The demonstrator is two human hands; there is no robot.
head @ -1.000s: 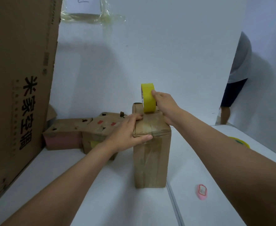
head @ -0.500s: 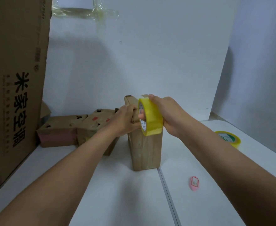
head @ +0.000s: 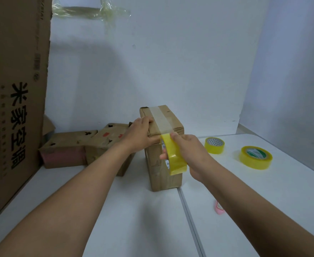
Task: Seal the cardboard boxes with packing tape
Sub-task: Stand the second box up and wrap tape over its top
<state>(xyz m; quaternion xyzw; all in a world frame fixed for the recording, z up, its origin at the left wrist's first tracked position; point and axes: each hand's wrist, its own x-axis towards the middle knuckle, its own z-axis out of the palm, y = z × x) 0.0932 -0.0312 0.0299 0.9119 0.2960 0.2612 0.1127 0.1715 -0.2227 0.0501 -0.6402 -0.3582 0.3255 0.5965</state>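
Observation:
A tall brown cardboard box (head: 171,123) stands upright in the middle of the white table (head: 134,219). A strip of clear tape (head: 160,119) runs across its top from the far edge to the near edge. My left hand (head: 139,134) grips the box's top left edge, thumb on the front face. My right hand (head: 187,154) holds a yellow tape roll (head: 174,158) against the upper front face of the box, with the strip leading up from the roll over the near top edge.
Two more yellow tape rolls (head: 214,145) (head: 255,159) lie flat on the table at the right. A small pink object (head: 219,208) lies near my right forearm. Worn smaller boxes (head: 74,147) sit at the left behind, beside a large printed carton (head: 13,89).
My right hand drew the roll from the far side of the box top, across it, and down over the near edge, leaving a strip on top. The camera view shifted left and down.

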